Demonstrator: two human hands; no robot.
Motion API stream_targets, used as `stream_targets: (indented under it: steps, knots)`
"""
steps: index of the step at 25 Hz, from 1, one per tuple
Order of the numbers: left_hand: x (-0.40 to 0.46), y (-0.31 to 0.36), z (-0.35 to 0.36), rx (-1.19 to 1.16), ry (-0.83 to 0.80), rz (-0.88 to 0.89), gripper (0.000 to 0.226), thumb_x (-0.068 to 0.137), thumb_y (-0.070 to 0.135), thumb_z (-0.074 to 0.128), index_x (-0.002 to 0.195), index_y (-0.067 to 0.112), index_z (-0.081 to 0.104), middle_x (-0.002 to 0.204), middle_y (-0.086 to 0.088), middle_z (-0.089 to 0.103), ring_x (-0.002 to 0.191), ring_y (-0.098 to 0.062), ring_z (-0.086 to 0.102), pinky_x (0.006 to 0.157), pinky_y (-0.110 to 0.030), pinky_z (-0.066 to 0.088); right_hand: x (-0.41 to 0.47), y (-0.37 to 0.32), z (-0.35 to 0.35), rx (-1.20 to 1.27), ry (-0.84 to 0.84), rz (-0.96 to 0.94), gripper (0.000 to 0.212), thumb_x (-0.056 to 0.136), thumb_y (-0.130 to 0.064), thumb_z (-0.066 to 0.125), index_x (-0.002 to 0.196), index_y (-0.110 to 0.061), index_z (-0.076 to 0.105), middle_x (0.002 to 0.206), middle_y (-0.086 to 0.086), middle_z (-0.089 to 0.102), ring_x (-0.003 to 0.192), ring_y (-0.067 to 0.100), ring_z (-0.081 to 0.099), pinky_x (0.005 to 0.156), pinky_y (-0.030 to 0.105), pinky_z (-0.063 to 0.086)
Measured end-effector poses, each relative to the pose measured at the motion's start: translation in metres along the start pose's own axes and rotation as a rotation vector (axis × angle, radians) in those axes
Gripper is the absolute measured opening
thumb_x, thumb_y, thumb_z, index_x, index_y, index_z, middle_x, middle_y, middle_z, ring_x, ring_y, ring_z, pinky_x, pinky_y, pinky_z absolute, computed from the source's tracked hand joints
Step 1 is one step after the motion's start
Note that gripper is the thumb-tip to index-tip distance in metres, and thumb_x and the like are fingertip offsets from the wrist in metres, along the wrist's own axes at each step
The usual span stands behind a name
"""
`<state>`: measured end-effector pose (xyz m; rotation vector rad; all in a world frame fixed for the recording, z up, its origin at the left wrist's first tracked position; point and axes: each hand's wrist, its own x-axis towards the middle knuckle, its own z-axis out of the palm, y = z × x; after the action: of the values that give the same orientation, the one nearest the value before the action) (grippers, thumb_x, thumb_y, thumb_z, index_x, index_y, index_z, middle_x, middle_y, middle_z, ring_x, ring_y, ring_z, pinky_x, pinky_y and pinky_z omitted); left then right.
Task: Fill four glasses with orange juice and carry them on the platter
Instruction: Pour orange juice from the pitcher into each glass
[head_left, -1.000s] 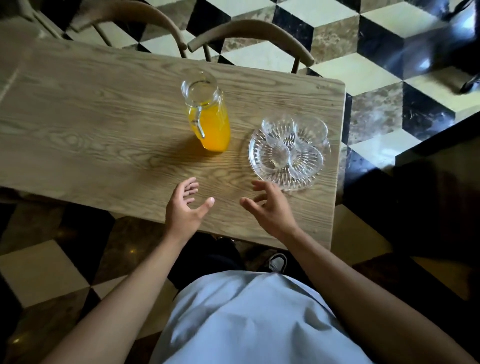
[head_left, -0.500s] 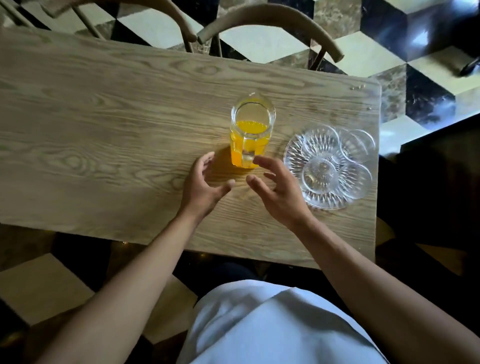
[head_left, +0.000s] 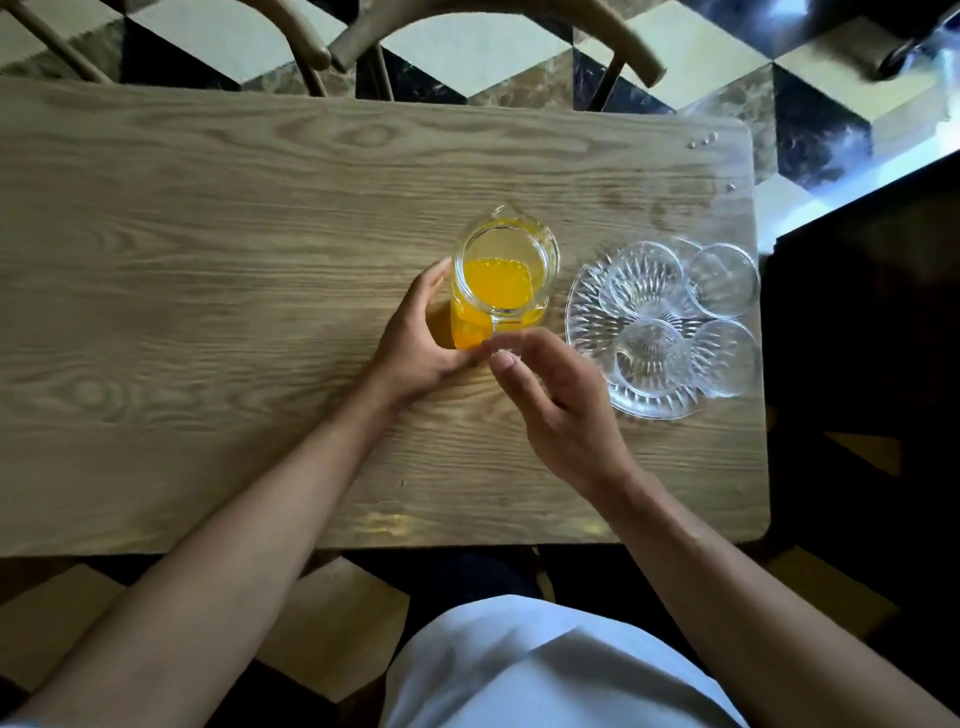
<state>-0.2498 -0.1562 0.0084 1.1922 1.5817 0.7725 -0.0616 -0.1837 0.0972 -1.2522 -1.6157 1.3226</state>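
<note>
A glass pitcher of orange juice (head_left: 501, 275) stands near the middle of the wooden table (head_left: 208, 291), its spout pointing away from me. My left hand (head_left: 423, 340) wraps around the pitcher's left and near side. My right hand (head_left: 558, 410) hovers just in front of it, fingertips at the clear handle, fingers still apart. To the right lies a cut-glass platter (head_left: 589, 317) carrying several empty glasses (head_left: 647, 278), seen from above.
Two curved wooden chair backs (head_left: 519, 21) stand along the table's far edge. The table's right edge runs just past the platter. The floor has black, cream and brown tiles. Dark furniture (head_left: 872, 364) rises at the right.
Both hands moved forward to the pitcher. My left hand closed onto its side and my right hand reached the handle. The view now looks more steeply down.
</note>
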Motion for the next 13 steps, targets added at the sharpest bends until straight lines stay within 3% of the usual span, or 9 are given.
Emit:
stream_targets:
  steps: [2, 3, 4, 6, 8, 10, 13]
  knots:
    - [0.009, 0.003, -0.004, 0.002, -0.055, -0.004, 0.122, 0.049, 0.058, 0.097, 0.152, 0.018, 0.045, 0.145, -0.003, 0.064, 0.133, -0.012, 0.062, 0.115, -0.032, 0.049, 0.002, 0.0, 0.001, 0.028, 0.014, 0.017, 0.019, 0.101, -0.015, 0.06, 0.105, -0.001, 0.072, 0.097, 0.001, 0.074, 0.091, 0.006, 0.067, 0.084, 0.023, 0.047]
    - [0.012, 0.004, -0.006, 0.007, -0.079, -0.008, 0.12, 0.049, 0.053, 0.098, 0.151, 0.016, 0.047, 0.139, 0.001, 0.066, 0.126, 0.002, 0.063, 0.109, -0.02, 0.048, 0.002, 0.0, 0.001, 0.045, 0.02, 0.018, 0.02, 0.102, -0.016, 0.059, 0.104, -0.002, 0.073, 0.096, -0.001, 0.073, 0.09, 0.006, 0.066, 0.083, 0.022, 0.047]
    - [0.015, 0.004, -0.007, 0.013, -0.099, -0.005, 0.112, 0.05, 0.046, 0.098, 0.147, 0.015, 0.049, 0.13, 0.008, 0.068, 0.115, 0.016, 0.062, 0.101, -0.01, 0.046, 0.002, 0.0, 0.001, 0.06, 0.025, 0.018, 0.022, 0.102, -0.017, 0.058, 0.104, -0.001, 0.073, 0.094, -0.002, 0.073, 0.089, 0.005, 0.066, 0.082, 0.022, 0.046]
    - [0.019, 0.002, -0.01, 0.037, -0.127, 0.002, 0.099, 0.049, 0.043, 0.096, 0.136, 0.023, 0.053, 0.118, 0.021, 0.065, 0.101, 0.026, 0.059, 0.09, -0.001, 0.043, 0.002, 0.0, 0.002, 0.08, 0.035, 0.02, 0.023, 0.102, -0.016, 0.058, 0.103, 0.0, 0.073, 0.091, -0.006, 0.071, 0.085, 0.002, 0.064, 0.08, 0.02, 0.044]
    - [0.022, 0.005, -0.012, 0.073, -0.136, 0.004, 0.096, 0.047, 0.05, 0.094, 0.132, 0.028, 0.054, 0.117, 0.019, 0.067, 0.1, 0.016, 0.064, 0.091, -0.004, 0.047, 0.0, 0.0, 0.005, 0.094, 0.054, 0.019, 0.022, 0.101, -0.015, 0.058, 0.102, 0.002, 0.073, 0.088, -0.01, 0.068, 0.08, -0.003, 0.061, 0.076, 0.016, 0.042]
    - [0.026, 0.006, -0.016, 0.112, -0.154, 0.028, 0.099, 0.047, 0.055, 0.092, 0.133, 0.021, 0.057, 0.12, 0.009, 0.07, 0.107, -0.002, 0.068, 0.095, -0.014, 0.052, -0.002, -0.001, 0.008, 0.11, 0.064, 0.027, 0.022, 0.101, -0.015, 0.059, 0.103, 0.003, 0.072, 0.088, -0.009, 0.068, 0.077, -0.005, 0.059, 0.074, 0.014, 0.041]
    - [0.033, 0.007, -0.019, 0.163, -0.203, 0.056, 0.098, 0.05, 0.058, 0.092, 0.132, 0.014, 0.06, 0.12, 0.002, 0.074, 0.11, -0.015, 0.071, 0.098, -0.029, 0.057, -0.002, -0.002, 0.009, 0.105, 0.072, 0.013, 0.02, 0.1, -0.014, 0.06, 0.104, 0.002, 0.071, 0.093, -0.004, 0.069, 0.082, -0.001, 0.061, 0.077, 0.018, 0.043]
